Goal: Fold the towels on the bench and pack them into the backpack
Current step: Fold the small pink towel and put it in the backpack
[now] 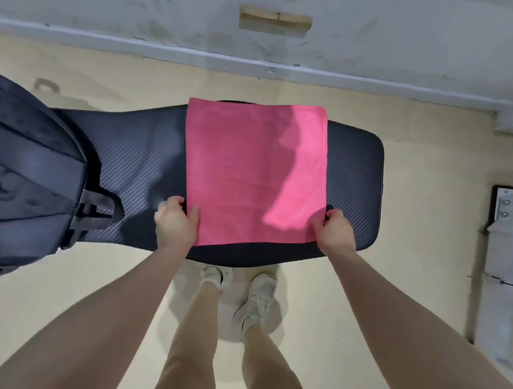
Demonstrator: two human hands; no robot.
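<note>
both hands' grip pinches pink towel [254, 173] near corners; far edge overhangs bench [356, 175].

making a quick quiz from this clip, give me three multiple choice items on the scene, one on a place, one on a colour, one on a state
1. Where is the backpack?
A. at the bench's left end
B. on the floor by the shoes
C. on top of the towel

2. What colour is the towel?
A. green
B. pink
C. white

3. What are the hands doing?
A. hanging free
B. each gripping a near corner of the towel
C. zipping the backpack

Answers:
1 A: the backpack sits on the bench's left end.
2 B: the towel is pink, spread flat.
3 B: the left hand and right hand each pinch a near corner.
</note>
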